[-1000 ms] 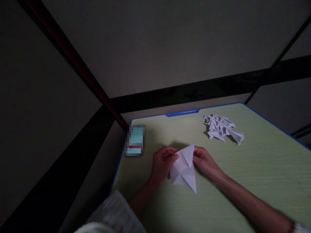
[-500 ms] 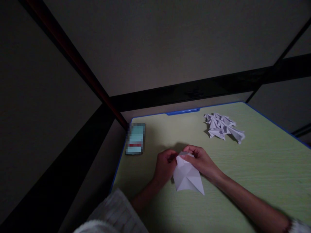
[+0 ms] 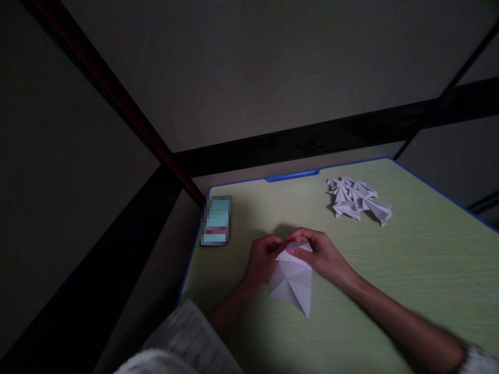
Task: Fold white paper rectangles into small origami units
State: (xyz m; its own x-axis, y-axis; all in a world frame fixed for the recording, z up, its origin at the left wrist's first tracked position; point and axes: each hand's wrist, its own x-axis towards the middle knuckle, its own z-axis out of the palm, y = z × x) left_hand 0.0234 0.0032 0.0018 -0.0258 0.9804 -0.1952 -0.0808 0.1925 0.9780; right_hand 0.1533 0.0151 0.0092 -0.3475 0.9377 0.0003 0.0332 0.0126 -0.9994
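A white sheet of paper (image 3: 292,283) with several creases hangs between my hands, its lower corner pointing toward me. My left hand (image 3: 265,259) pinches its upper left edge, with the fingertips partly hidden behind the paper. At the upper right edge, my right hand (image 3: 316,250) grips the sheet, thumb lying across the front and fingers behind. The two hands nearly meet at the top of the paper.
Several folded white paper pieces (image 3: 354,198) lie in a pile at the table's back right. A phone (image 3: 217,221) with a lit screen rests at the left edge. The pale green table (image 3: 409,259) has a blue rim and a blue tray slot (image 3: 292,175) at the back.
The paper has turned slightly, and its lower corner has swung to the left. Both hands keep their grip and have shifted only a little.
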